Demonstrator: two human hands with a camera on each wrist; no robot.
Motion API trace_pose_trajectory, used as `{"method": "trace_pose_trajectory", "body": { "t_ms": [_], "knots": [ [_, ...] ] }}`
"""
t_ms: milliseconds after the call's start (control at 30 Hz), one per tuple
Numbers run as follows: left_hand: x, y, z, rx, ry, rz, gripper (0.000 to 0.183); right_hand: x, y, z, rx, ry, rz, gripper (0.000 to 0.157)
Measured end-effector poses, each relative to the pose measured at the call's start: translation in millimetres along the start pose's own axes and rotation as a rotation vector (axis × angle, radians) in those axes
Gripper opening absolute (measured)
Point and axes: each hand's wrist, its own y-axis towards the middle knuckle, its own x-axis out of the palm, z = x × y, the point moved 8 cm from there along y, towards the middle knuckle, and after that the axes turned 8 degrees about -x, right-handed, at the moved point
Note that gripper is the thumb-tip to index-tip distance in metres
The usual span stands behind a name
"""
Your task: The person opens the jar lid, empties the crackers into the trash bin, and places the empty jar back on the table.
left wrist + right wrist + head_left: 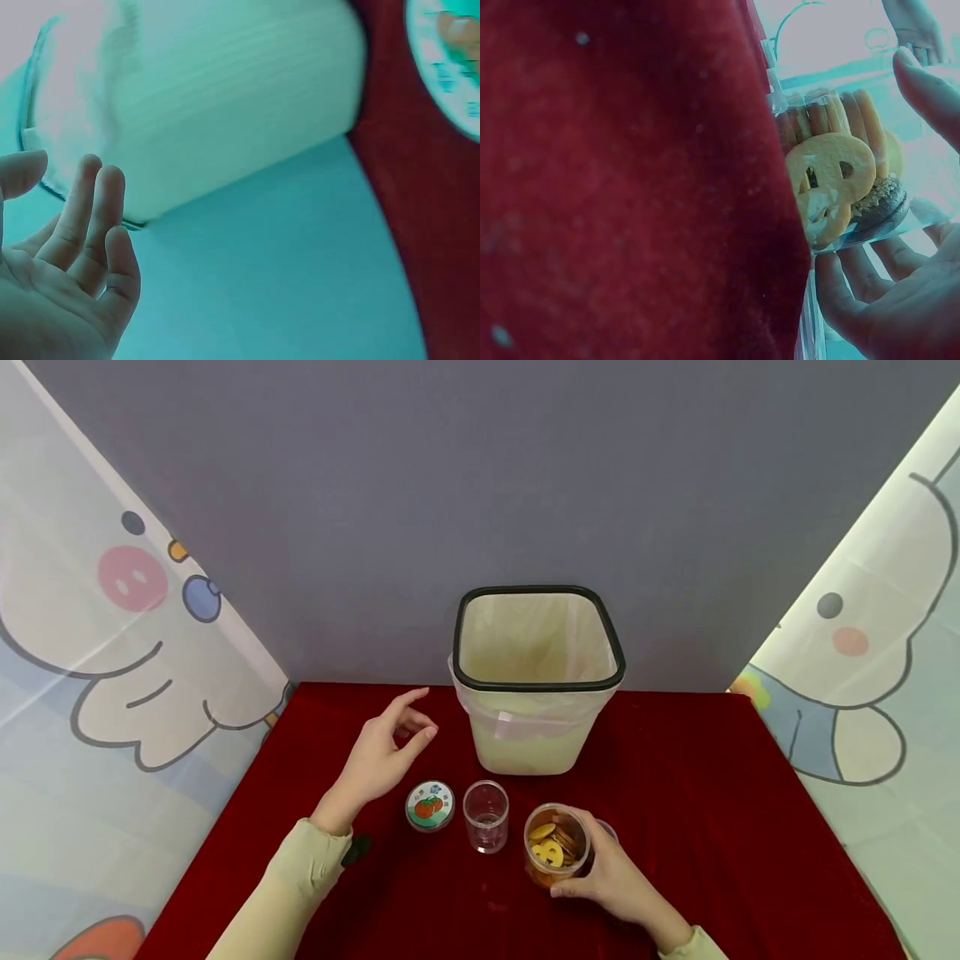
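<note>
My right hand [611, 872] grips a clear jar [930, 161] of cookies [551, 847], thumb on one side and fingers on the other. In the right wrist view, the jar's base meets the red cloth; some cookies [832, 169] have smiling faces and one is dark. My left hand [378, 756] holds nothing, its fingers loosely bent above the cloth, left of the bin. Nearest below it is a round lid [430, 806] with a tomato picture; whether a container is under it I cannot tell. A clear cup-like jar [486, 818] stands between lid and cookie jar.
A pale bin [525, 743] with a black rim and a plastic liner stands at the back, against a grey wall [360, 527]. Part of another clear round rim [609, 832] shows behind my right hand. Red cloth [712, 827] covers the table. Cartoon-printed sheets flank both sides.
</note>
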Motion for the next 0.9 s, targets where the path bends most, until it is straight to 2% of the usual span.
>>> {"method": "trace_pose_trajectory", "body": {
  "t_ms": [133,300,500,667,800,900],
  "knots": [
    [-2.5,14.0,21.2,0.03,-0.018,0.004,0.059,-1.6,2,-2,-0.007,0.0,-0.002,0.1],
    [2.8,29.7,38.8,0.003,-0.028,-0.043,0.066,-0.9,2,-3,-0.008,0.011,-0.003,0.099],
    [14.2,46.8,42.2,-0.058,-0.03,-0.128,0.073,-0.9,1,-4,-0.036,-0.002,0.001,0.098],
    [23.4,55.5,41.9,-0.123,-0.01,-0.197,0.08,-1.4,2,-5,-0.052,-0.02,-0.002,0.097],
    [27.5,59.1,43.2,-0.173,0.023,-0.204,0.087,-1.3,1,-5,-0.044,-0.022,0.001,0.097],
    [28.4,61.5,42.9,-0.209,0.044,-0.181,0.089,-0.6,1,-5,-0.036,-0.023,0.002,0.097]
  ]
}}
